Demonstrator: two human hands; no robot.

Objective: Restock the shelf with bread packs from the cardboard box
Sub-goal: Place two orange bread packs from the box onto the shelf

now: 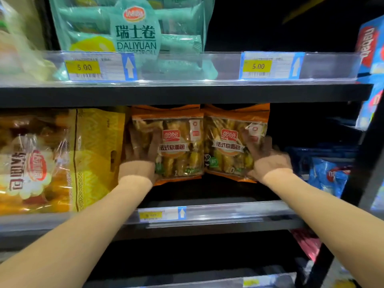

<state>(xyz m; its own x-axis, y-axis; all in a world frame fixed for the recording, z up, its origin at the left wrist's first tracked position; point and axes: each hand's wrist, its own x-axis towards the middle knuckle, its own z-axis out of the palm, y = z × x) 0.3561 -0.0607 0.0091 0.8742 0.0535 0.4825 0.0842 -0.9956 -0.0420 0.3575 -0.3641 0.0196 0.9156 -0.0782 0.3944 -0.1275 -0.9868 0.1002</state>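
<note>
Two orange bread packs stand upright side by side on the middle shelf [218, 210]. My left hand [141, 156] grips the left edge of the left bread pack [176, 142]. On the other side, my right hand [264, 156] holds the right edge of the right bread pack [228, 140]. Both hands wear brownish gloves. The packs touch each other and sit back from the shelf's front rail. The cardboard box is out of view.
A large yellow bread bag [52, 161] fills the shelf to the left. Blue packs [328, 175] lie at the right. Above, a green Swiss roll bag [133, 34] stands behind a clear rail with price tags [85, 67]. Dark room lies right of the orange packs.
</note>
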